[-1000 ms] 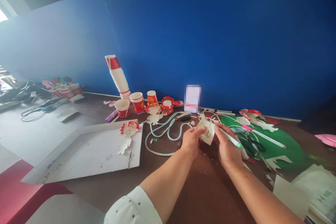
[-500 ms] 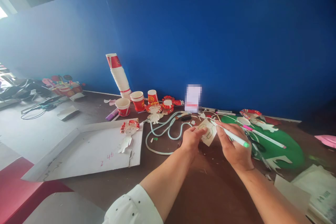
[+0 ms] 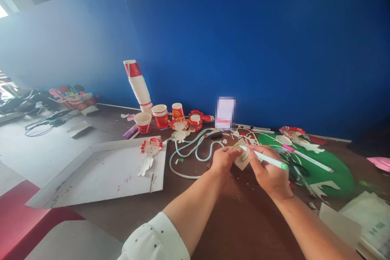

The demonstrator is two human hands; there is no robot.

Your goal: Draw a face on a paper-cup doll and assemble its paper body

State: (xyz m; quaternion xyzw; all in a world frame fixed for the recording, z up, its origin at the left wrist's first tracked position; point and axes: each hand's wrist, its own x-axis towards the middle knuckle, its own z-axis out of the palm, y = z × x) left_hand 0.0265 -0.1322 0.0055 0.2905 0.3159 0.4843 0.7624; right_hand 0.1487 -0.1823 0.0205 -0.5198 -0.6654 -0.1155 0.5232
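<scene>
My left hand (image 3: 224, 160) is closed on a small piece of cream paper (image 3: 243, 163), pinched under the thumb, with drawn lines on it. A white marker (image 3: 266, 157) with a green end is gripped in my right hand (image 3: 271, 175), its tip at the upper part of the paper. Just right of that hand a white marker with a pink cap (image 3: 307, 157) lies over a green round sheet (image 3: 338, 174). Scissors (image 3: 300, 172) rest there too, partly hidden by my right hand. A pale blue cord (image 3: 178, 172) loops on the table left of the paper.
Red and white paper cups (image 3: 160, 117) and a tall leaning cup stack (image 3: 138, 87) stand along the blue partition (image 3: 243, 40). A white box lid (image 3: 100, 183) at left bears a paper figure with a red fringe (image 3: 150, 150). Plastic packets (image 3: 368, 219) lie front right.
The marker tip has moved left and down across the paper, my right hand shifting slightly left with it. My left hand still holds the paper, which appears tilted a little differently.
</scene>
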